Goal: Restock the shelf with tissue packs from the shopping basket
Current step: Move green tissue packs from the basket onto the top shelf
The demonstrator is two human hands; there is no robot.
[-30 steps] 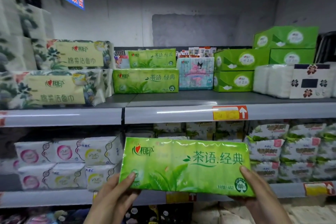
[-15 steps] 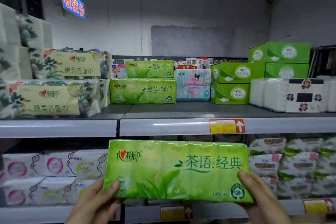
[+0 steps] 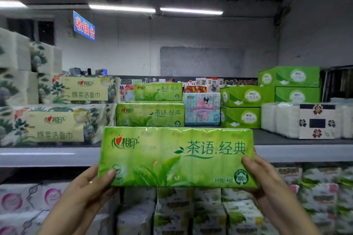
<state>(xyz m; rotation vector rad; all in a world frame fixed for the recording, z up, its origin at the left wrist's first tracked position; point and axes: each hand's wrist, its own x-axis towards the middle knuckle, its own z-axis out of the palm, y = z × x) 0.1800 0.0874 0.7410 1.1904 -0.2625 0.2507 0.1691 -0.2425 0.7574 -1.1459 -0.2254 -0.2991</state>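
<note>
The person held a green tissue pack lengthwise in front of the top shelf, with its upper edge level with the shelf board. The wrapper read 心相印 at the left and 茶语.经典 at the right, with "10包|4层" and a round "100%" mark in the lower right corner. The left hand gripped the pack's lower left corner, thumb pressed on the front face and the other fingers hidden behind it. The right hand clamped the right end the same way, thumb on the front.

On the shelf behind, two matching green packs with the same 茶语.经典 print sat stacked. To their left lay floral packs marked 心相印 and 绵柔洁面巾. To the right stood a pink and blue cartoon pack, then green boxes labelled 云感柔肤, then white packs under a label with dark flowers. A blue sign above read 收银台 in red.

Half a second earlier the pack had been wholly below the shelf's front edge, in front of the lower shelf goods. It had since been raised to cover that edge, hiding the yellow and red arrow price tag. The grip of both hands was unchanged, and the view had tilted upward to show more ceiling.
</note>
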